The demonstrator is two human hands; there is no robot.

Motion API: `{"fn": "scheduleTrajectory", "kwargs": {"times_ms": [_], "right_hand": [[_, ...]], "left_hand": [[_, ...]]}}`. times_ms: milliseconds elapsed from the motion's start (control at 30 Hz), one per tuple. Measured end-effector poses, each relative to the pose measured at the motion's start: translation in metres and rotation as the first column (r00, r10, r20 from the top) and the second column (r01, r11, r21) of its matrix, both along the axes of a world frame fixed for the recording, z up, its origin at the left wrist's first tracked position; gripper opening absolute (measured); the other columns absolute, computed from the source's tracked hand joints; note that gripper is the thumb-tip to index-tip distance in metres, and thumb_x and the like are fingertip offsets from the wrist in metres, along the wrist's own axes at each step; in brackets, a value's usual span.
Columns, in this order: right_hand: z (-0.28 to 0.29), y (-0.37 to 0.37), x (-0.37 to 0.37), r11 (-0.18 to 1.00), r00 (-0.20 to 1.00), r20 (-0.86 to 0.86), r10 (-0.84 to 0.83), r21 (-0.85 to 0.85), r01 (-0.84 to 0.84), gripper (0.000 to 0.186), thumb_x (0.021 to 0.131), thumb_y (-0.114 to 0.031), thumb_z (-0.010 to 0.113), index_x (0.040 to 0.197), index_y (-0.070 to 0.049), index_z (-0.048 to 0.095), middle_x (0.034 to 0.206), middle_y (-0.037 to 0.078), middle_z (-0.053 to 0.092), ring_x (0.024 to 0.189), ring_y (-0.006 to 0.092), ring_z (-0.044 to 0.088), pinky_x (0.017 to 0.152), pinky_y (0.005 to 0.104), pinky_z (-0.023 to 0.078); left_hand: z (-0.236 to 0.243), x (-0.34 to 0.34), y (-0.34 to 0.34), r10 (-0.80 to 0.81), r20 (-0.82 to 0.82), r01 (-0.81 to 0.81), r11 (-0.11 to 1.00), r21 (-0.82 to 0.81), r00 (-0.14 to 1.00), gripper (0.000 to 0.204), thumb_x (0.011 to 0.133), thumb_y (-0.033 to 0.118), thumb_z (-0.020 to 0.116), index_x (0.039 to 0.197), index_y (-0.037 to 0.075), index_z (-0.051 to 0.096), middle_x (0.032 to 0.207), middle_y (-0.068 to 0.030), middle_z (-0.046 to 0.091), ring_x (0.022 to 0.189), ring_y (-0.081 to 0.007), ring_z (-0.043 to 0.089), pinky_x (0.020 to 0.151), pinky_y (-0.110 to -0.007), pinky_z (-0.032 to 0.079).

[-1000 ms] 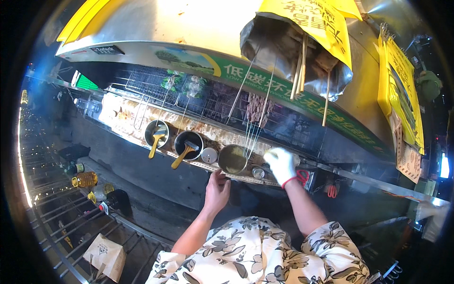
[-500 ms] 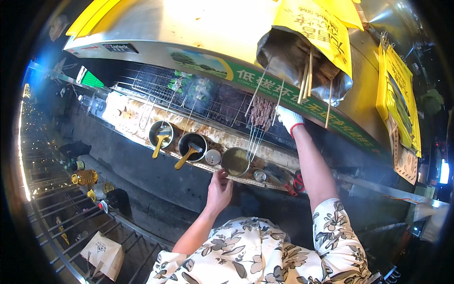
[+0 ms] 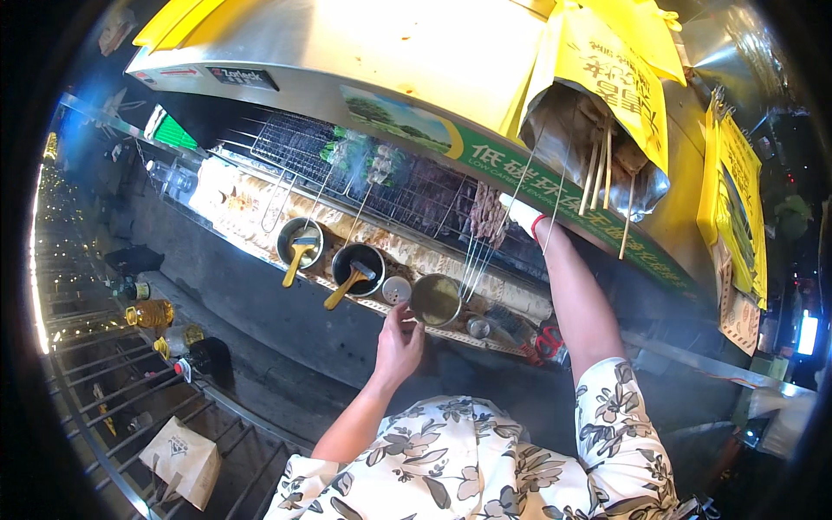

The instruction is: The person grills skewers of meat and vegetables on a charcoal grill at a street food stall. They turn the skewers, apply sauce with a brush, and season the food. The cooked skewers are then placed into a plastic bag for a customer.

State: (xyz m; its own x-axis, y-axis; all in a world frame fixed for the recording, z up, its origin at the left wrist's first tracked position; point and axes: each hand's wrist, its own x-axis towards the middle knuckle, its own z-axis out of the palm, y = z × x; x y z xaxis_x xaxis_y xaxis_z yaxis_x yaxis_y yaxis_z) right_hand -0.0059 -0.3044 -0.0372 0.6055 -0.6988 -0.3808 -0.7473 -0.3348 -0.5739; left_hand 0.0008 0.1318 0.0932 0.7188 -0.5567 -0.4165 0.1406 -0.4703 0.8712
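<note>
My left hand (image 3: 400,340) is open with loosely bent fingers at the front ledge, touching or very near a round perforated-top shaker (image 3: 396,289) and a metal pot of murky liquid (image 3: 433,300). My white-gloved right hand (image 3: 529,214) reaches over the grill (image 3: 277,143) behind a bunch of meat skewers (image 3: 487,212); its fingers are mostly hidden. Green-and-white skewered food (image 3: 345,149) lies farther left on the grate. Two pots (image 3: 290,232) hold yellow-handled brushes (image 3: 297,260), and a small metal container (image 3: 478,328) sits right of the liquid.
Yellow foil-lined bags (image 3: 620,65) with sticks hang over the hood (image 3: 451,43); more hang at the right (image 3: 728,208). Red-handled tools (image 3: 548,347) lie right on the ledge. At lower left are oil bottles (image 3: 152,314), a metal rack (image 3: 117,472) and a paper bag (image 3: 180,459). A person (image 3: 117,30) stands at upper left.
My gloved right hand moved from the front ledge up and back onto the grill beside the meat. My left hand shifted slightly toward the shaker. The view shifted a little.
</note>
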Motion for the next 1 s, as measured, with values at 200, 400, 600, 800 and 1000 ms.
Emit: {"fn": "scheduleTrajectory", "kwargs": {"times_ms": [200,400,600,800,1000], "right_hand": [[-0.003,-0.008,-0.007,0.987,0.995,0.064,0.083,-0.142,-0.073,0.042,0.093,-0.033,0.072,0.123,-0.004,0.068,0.115,0.011,0.069,0.103,0.0214,0.062,0.088,0.0406,0.052],[0.019,0.016,0.034,0.950,0.974,0.174,0.148,-0.298,-0.091,0.038,0.093,-0.030,0.071,0.120,-0.003,0.068,0.110,0.012,0.070,0.102,0.0222,0.064,0.089,0.0402,0.053],[0.057,0.043,0.026,0.963,0.969,0.120,0.217,-0.191,-0.193,0.033,0.092,-0.025,0.070,0.115,-0.002,0.070,0.101,0.012,0.071,0.094,0.0217,0.067,0.084,0.0384,0.054],[0.142,0.103,0.000,0.978,0.987,0.058,0.151,0.140,-0.158,0.016,0.088,-0.014,0.070,0.090,0.001,0.074,0.073,0.011,0.072,0.057,0.0176,0.067,0.054,0.0334,0.053],[0.142,0.111,-0.022,0.951,0.946,0.168,0.277,-0.188,-0.246,0.017,0.087,-0.015,0.069,0.090,0.001,0.074,0.073,0.011,0.072,0.056,0.0171,0.065,0.056,0.0339,0.053]], "left_hand": [[0.005,0.001,-0.003,0.005,-0.022,-0.006,1.000,-0.025,1.000,0.050,0.097,0.008,0.064,0.141,-0.006,0.045,0.122,-0.0212,0.066,0.103,-0.0265,0.071,0.086,-0.036,0.059],[0.000,0.000,0.008,0.033,0.006,-0.033,0.999,-0.012,0.999,0.050,0.096,0.007,0.064,0.141,-0.005,0.045,0.123,-0.0216,0.066,0.103,-0.0267,0.071,0.086,-0.037,0.059],[0.004,0.002,0.004,0.019,0.002,-0.019,1.000,0.000,1.000,0.050,0.096,0.009,0.065,0.141,-0.003,0.046,0.122,-0.0212,0.066,0.104,-0.0269,0.070,0.086,-0.037,0.058],[-0.010,-0.007,-0.017,-0.030,0.044,0.028,0.998,0.047,0.999,0.057,0.096,0.015,0.068,0.144,-0.005,0.043,0.121,-0.0224,0.067,0.106,-0.0285,0.069,0.087,-0.038,0.056],[-0.022,-0.015,-0.053,-0.035,0.066,0.037,0.999,-0.023,0.997,0.067,0.093,0.020,0.068,0.145,-0.011,0.039,0.122,-0.0286,0.064,0.116,-0.0389,0.064,0.101,-0.045,0.049]]}}
